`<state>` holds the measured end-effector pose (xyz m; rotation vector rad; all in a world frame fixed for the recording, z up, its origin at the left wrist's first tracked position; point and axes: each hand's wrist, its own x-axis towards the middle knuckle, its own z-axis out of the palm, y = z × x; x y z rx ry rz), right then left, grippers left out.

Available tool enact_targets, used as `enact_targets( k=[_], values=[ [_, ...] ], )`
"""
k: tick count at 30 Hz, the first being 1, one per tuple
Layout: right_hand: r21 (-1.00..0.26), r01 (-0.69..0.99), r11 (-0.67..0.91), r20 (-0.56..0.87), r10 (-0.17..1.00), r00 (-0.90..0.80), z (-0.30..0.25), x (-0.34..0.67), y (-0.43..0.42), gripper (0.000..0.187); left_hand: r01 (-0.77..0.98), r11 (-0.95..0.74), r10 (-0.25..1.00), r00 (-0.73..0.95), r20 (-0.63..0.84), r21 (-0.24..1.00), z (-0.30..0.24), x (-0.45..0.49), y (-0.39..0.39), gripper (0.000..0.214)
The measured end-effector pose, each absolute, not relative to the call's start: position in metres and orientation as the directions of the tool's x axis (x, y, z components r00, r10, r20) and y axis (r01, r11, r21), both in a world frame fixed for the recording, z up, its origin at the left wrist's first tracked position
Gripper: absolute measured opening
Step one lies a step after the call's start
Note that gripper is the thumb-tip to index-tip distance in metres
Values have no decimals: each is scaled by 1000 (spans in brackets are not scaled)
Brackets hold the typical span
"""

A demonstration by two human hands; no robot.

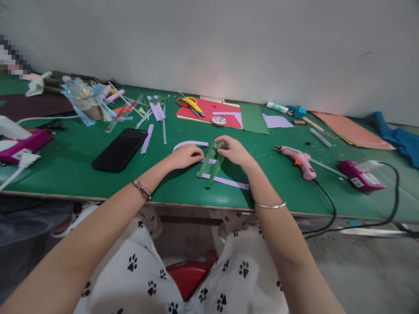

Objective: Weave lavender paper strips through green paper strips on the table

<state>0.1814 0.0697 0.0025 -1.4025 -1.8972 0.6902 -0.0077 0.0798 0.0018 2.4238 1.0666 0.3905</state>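
Forearms (98, 226) are stretched over the desk (81, 179).
Two green strips (209, 162) are pinched by the left hand (187, 155) and right hand (233, 149), held flat on lilac strips (225, 181), likely for alignment.

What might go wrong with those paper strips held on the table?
The green strips and lilac strips only lie crossed, pinched near the top by the left hand and right hand; a slip might let them slide apart or crease. The pink glue gun lies close to the right forearm, its cord hanging over the table edge; a snag might drag it.
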Motion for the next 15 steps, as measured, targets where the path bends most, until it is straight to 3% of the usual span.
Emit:
enact_targets(
  k=[8, 15],
  values=[
    [-834, 496, 241, 193, 970, -148, 2, 181, 72, 23, 600, -595, 704, 710, -13, 535, 7, -5, 86, 20],
    [-826, 504, 254, 208, 967, -146, -2, 179, 73, 21, 587, -587, 700, 714, -15, 558, 6, -3, 84, 23]
  ],
)
